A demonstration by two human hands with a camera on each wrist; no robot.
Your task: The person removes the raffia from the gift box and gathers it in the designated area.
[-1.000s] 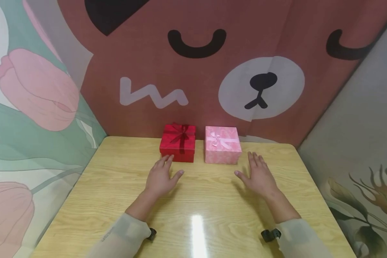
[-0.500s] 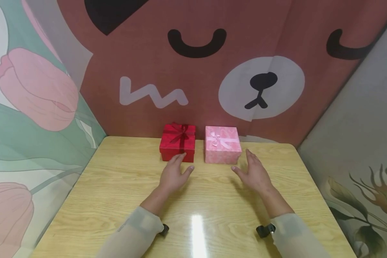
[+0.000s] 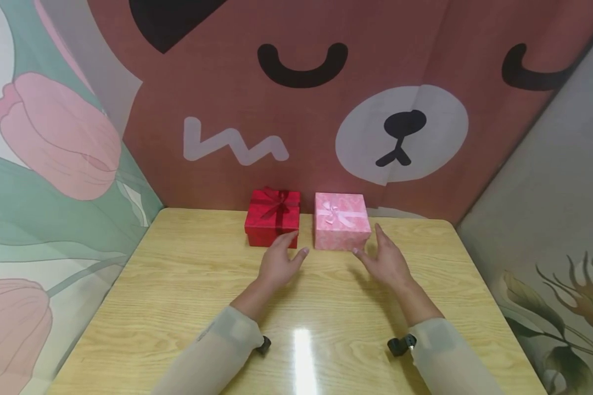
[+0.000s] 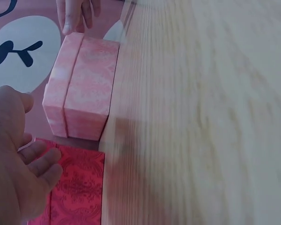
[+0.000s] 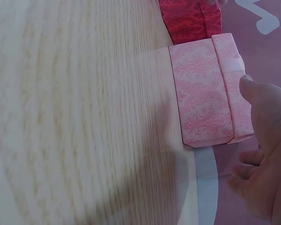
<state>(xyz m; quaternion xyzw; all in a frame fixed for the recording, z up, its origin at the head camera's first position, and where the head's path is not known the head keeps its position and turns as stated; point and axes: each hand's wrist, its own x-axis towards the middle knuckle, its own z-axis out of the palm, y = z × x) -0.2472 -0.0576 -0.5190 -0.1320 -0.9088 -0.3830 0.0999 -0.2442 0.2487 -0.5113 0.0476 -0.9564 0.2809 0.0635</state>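
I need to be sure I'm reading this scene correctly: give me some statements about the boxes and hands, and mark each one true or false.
1. In the head view, the red box stands left of the pink box. True.
2. In that view, the left hand overlaps part of the red box. True.
3. The right hand is near the pink box. True.
4. The left hand is lifting the pink box. False: both boxes stand on the table.
5. Both boxes are open. False: both are closed.
6. The red box has a yellow bow. False: its bow is dark red.
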